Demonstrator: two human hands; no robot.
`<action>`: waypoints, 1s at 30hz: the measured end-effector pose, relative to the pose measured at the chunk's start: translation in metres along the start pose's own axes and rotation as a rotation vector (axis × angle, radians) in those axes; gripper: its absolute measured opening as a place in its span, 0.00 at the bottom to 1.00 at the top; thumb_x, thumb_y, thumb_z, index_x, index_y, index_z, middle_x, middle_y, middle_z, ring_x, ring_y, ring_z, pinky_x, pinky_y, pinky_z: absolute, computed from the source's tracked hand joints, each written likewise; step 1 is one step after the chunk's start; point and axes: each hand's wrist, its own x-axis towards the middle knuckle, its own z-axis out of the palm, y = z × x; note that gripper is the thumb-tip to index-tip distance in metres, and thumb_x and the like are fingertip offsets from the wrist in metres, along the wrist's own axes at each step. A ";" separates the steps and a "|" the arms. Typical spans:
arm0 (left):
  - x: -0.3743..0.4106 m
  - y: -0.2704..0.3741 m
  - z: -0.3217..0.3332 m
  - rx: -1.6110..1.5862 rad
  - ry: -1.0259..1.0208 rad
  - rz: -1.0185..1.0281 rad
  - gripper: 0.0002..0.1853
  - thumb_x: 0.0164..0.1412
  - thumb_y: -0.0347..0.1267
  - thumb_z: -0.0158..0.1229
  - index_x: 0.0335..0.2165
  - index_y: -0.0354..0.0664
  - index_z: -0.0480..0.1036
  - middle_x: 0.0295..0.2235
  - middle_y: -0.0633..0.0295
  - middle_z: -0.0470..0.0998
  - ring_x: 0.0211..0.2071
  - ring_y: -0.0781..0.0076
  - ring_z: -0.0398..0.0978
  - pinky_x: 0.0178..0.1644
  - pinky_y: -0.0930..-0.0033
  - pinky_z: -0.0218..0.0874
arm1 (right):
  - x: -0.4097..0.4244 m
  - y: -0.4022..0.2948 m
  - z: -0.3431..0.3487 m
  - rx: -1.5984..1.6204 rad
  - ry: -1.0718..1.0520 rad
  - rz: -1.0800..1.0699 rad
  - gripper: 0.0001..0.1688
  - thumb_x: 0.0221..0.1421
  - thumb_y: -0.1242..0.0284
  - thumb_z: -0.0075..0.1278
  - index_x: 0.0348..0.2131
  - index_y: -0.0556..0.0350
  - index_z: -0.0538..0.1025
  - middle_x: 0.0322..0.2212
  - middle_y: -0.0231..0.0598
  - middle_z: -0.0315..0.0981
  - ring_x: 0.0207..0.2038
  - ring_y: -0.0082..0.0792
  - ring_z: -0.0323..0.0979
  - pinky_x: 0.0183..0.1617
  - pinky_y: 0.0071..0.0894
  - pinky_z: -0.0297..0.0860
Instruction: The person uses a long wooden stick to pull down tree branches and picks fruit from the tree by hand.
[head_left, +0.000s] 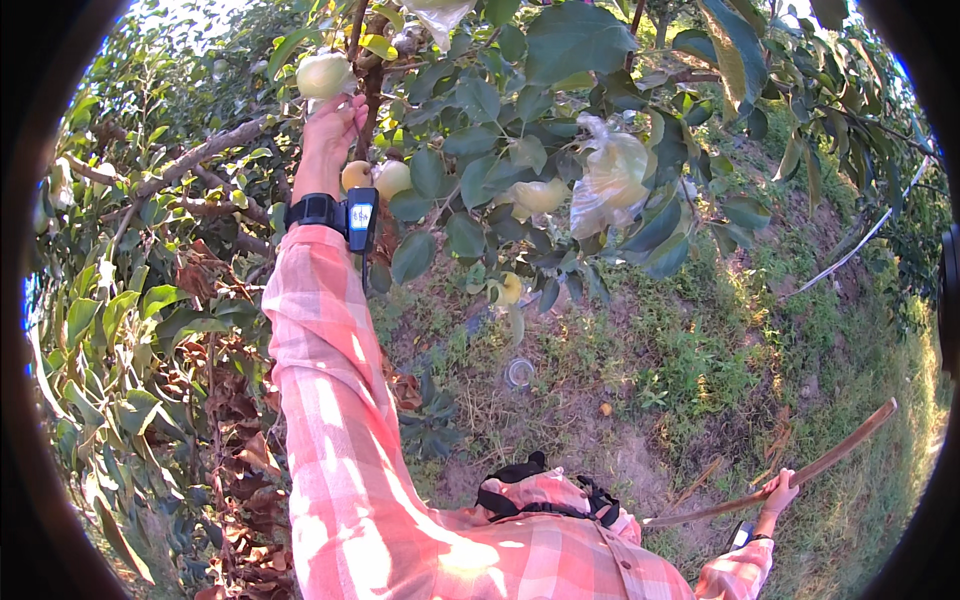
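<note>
My left hand (334, 126) reaches up at the upper left, its fingertips bunched at the lower end of a clear plastic bag around a pale green apple (322, 76). A yellowish apple (356, 175) and a paler one (393, 179) hang just beyond my left wrist, beside a dark wrist strap with a small device (361, 217). At the lower right, my right hand (781, 491) is closed around a long wooden stick (847, 448), which slants across the view. Another bagged apple (619, 176) hangs among leaves right of centre.
A thick branch (202, 154) crosses the left side, and an upright stem (369, 97) stands beside my left hand. Dried brown leaves (255, 450) hang below. A low yellow apple (508, 289) is near the centre. A round clear object (519, 373) and a small orange fruit (605, 409) lie on the ground.
</note>
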 end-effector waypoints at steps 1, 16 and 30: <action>-0.002 -0.001 0.000 0.007 0.001 -0.006 0.24 0.54 0.17 0.39 0.51 0.29 0.50 0.42 0.51 0.68 0.37 0.66 0.70 0.40 0.74 0.65 | 0.001 0.002 -0.002 -0.007 -0.004 -0.008 0.17 0.49 0.73 0.43 0.13 0.48 0.56 0.06 0.25 0.48 0.06 0.19 0.50 0.10 0.20 0.53; -0.015 -0.024 -0.013 0.391 0.116 -0.086 0.10 0.51 0.30 0.56 0.35 0.41 0.72 0.28 0.68 0.74 0.27 0.80 0.69 0.32 0.79 0.63 | -0.003 -0.010 -0.001 -0.044 -0.021 -0.022 0.17 0.49 0.72 0.43 0.13 0.48 0.56 0.06 0.25 0.49 0.07 0.19 0.50 0.11 0.19 0.53; -0.026 -0.020 -0.020 0.385 -0.003 -0.114 0.12 0.52 0.29 0.54 0.39 0.42 0.70 0.30 0.68 0.74 0.28 0.82 0.69 0.34 0.81 0.63 | -0.002 -0.012 -0.008 -0.035 -0.017 -0.003 0.19 0.49 0.72 0.43 0.12 0.48 0.55 0.06 0.27 0.49 0.07 0.19 0.50 0.12 0.20 0.54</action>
